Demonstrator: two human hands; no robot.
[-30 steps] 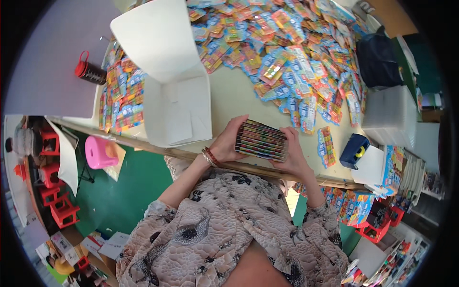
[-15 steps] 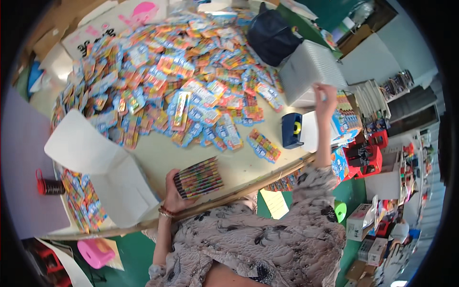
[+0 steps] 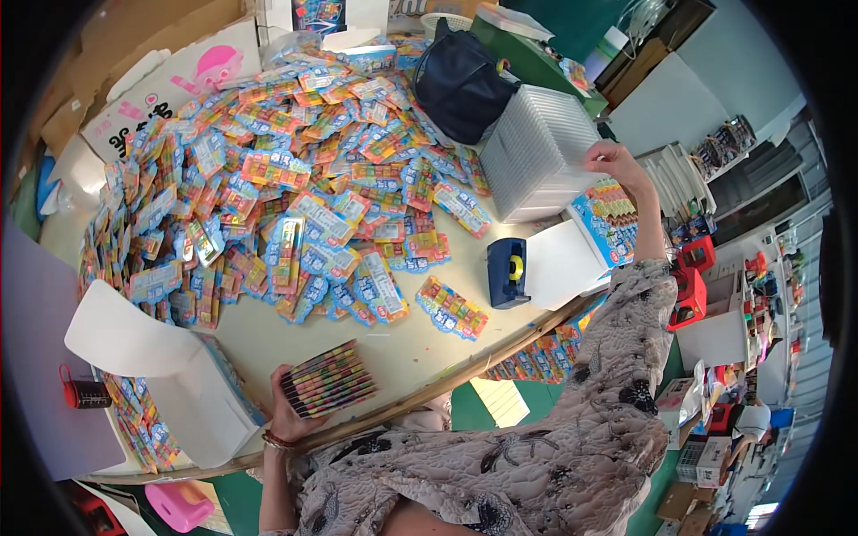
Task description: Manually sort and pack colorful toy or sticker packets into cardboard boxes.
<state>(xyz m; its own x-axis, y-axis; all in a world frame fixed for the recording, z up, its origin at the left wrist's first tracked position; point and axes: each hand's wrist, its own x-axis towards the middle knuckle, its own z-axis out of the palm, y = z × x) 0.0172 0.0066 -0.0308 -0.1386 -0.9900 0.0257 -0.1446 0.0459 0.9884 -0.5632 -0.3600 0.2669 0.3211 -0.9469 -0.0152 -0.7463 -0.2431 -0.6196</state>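
Note:
My left hand [image 3: 290, 406] is wrapped round one end of a flat bundle of patterned pencils [image 3: 332, 380], held over the table's near edge. My right hand [image 3: 617, 163] is raised at the right side of a stack of clear plastic trays [image 3: 536, 156]. Its fingers are pinched together at the stack's edge; what is between them is too small to make out. A large heap of colourful blister packs [image 3: 295, 179] covers the far part of the table. One pack [image 3: 451, 308] lies apart, right of the pencils. Beside it stands a blue tape dispenser [image 3: 508, 272] with a yellow core.
An open white box [image 3: 192, 393] stands at the left, beside more packs [image 3: 143, 424]. A dark blue bag [image 3: 460, 80] rests behind the trays. Right of the dispenser sits an open carton [image 3: 599, 228]. A wooden strip [image 3: 447, 382] edges the table; a pink stool [image 3: 179, 506] is below.
The view has shifted, so the table sits further left and lower. My right hand has moved to the right edge of the tray stack. My left hand keeps hold of the pencils.

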